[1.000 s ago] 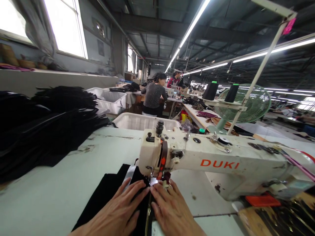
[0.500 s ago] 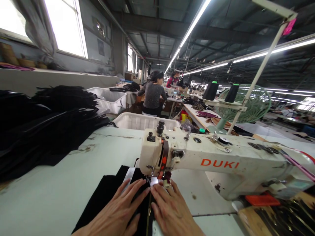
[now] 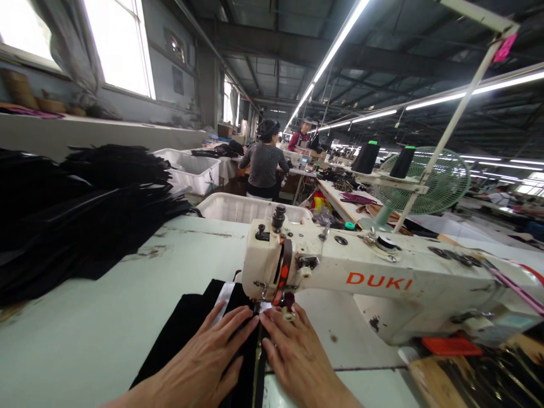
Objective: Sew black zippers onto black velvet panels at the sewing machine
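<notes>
Pale tabletop [image 3: 170,266], "DUKI" sewing machine [image 3: 335,266], left hand [image 3: 206,351] and right hand [image 3: 297,348] unclenched against black fabric [image 3: 182,323]

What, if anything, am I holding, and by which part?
Nothing seems gripped: the left hand lies flat on the black fabric; the right hand rests at its edge.

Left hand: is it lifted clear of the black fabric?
No, the left hand rests palm-down on the black fabric.
</notes>
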{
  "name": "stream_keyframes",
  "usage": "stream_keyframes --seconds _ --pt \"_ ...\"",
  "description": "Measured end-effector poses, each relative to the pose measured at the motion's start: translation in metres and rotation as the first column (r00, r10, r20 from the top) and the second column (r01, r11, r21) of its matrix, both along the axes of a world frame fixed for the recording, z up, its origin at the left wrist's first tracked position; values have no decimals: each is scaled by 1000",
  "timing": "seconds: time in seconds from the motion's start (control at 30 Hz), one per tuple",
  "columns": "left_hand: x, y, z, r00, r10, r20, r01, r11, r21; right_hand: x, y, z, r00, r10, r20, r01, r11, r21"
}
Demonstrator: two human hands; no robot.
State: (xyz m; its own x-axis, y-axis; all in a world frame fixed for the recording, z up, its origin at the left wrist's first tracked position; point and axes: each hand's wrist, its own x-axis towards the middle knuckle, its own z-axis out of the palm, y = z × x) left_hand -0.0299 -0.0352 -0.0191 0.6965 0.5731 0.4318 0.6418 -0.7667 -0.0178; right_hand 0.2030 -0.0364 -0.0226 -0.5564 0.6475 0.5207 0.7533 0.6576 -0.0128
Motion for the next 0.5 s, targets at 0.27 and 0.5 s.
stream_keyframes --seconds 0.27,0.5 --pt "0 10 -4 995 -3 -105 1 1000 -14 1 4 -9 999 -23 48 26 997 -66" --pt "-5 -37 4 993 -28 -117 26 999 -24 8 -44 3 999 -36 -37 33 996 -88"
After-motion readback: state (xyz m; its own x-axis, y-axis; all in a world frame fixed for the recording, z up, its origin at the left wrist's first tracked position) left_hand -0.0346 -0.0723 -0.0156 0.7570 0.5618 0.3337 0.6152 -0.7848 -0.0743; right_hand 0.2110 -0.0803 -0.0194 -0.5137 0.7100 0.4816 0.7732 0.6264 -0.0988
